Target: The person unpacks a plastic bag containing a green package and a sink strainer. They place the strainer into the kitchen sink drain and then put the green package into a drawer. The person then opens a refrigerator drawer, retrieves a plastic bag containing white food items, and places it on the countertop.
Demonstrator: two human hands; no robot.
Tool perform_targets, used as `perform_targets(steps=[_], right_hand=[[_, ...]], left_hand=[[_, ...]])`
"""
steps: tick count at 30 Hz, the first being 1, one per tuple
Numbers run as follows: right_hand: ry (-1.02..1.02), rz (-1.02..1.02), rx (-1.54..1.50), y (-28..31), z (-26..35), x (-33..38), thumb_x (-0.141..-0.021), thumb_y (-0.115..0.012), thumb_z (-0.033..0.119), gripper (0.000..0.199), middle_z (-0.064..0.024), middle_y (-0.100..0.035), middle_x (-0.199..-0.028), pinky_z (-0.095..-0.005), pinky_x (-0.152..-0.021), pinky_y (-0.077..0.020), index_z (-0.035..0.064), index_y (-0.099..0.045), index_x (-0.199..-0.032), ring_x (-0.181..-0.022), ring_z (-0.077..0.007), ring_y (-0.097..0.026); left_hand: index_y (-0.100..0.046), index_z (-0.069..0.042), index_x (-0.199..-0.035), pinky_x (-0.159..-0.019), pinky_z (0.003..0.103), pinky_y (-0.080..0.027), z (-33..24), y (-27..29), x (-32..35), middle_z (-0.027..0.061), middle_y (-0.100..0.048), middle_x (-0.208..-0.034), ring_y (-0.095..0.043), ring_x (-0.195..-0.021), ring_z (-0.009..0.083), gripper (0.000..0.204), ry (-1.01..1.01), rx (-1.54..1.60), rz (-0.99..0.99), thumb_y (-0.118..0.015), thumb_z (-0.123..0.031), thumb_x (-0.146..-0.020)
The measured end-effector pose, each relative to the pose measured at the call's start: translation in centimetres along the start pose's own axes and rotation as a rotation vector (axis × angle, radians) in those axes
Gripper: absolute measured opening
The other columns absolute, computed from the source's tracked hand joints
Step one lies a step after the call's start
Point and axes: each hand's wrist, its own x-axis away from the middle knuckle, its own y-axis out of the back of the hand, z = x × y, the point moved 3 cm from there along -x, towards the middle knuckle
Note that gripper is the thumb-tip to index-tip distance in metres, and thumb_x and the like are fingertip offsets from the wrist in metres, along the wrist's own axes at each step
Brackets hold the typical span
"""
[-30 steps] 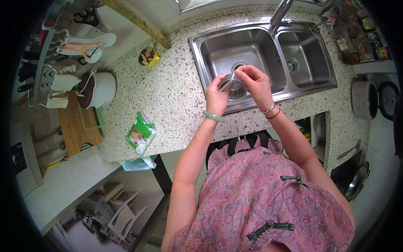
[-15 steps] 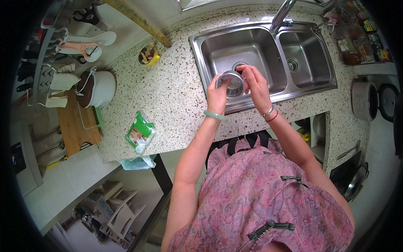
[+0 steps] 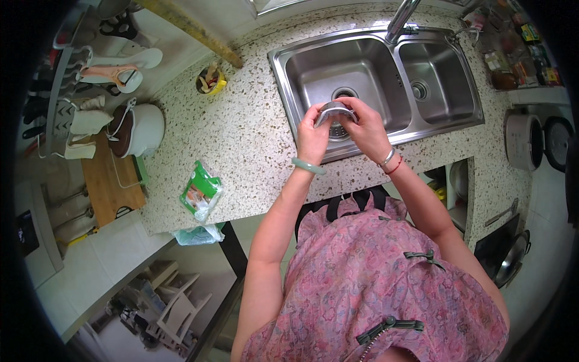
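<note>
I hold a small round metal strainer point(image 3: 333, 114) between both hands, over the front edge of the left basin of the double steel sink point(image 3: 313, 78). My left hand point(image 3: 312, 134) has its grip closed on the strainer's left rim, fingers curled over the top and thumb toward me. My right hand point(image 3: 367, 128) closes its grip on the right side, fingers wrapped across the top edge, so that only part of the strainer shows between them. A pale green bangle point(image 3: 308, 166) sits on my left wrist, and a silver bangle point(image 3: 388, 158) with a red cord beside it on my right.

Just beyond the strainer lies the drain opening point(image 3: 344, 93) of the left basin; the right basin point(image 3: 435, 81) has its own drain, and the tap point(image 3: 403, 19) rises behind the divide between the two. The sink is set into a speckled stone desk point(image 3: 241, 139). Well to my left on that desk lies a green food packet point(image 3: 199, 189) near the front edge, with a crumpled plastic bag point(image 3: 196, 234) hanging just below it. Farther back stands a small yellow cup point(image 3: 211, 81) with things in it. A white rice cooker point(image 3: 137, 129) sits at the desk's far left, next to a wooden board point(image 3: 108, 184).
</note>
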Motion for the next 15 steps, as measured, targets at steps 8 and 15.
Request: perform_targets(steps=[8,15], right_hand=[[-0.019,-0.042,-0.008,1.0,-1.1,-0.4,-0.079,-0.066,0.001,0.022,-0.0115,-0.067,-0.088,-0.0292,-0.07,-0.0506,0.0008,-0.064,-0.101,-0.079,-0.0193,-0.065],[-0.119,0.047,-0.089,1.4,-1.4,-0.4,-0.08,-0.069,0.007,0.025,-0.0093,-0.07,-0.091,-0.0266,-0.073,-0.051,0.0023,-0.065,-0.105,-0.082,-0.0137,-0.066]], left_hand=[[-0.058,-0.004,-0.109,-0.066,0.021,-0.044,-2.6,0.7,1.5,0.0006,-0.057,-0.077,-0.052,-0.07,0.0057,0.031,0.108,-0.05,0.128,-0.069,-0.022,-0.086],[-0.059,-0.005,-0.097,-0.068,0.022,-0.039,-2.7,2.9,1.6,-0.0022,-0.053,-0.075,-0.049,-0.069,0.0068,0.02,0.219,0.048,0.326,-0.06,-0.025,-0.093]])
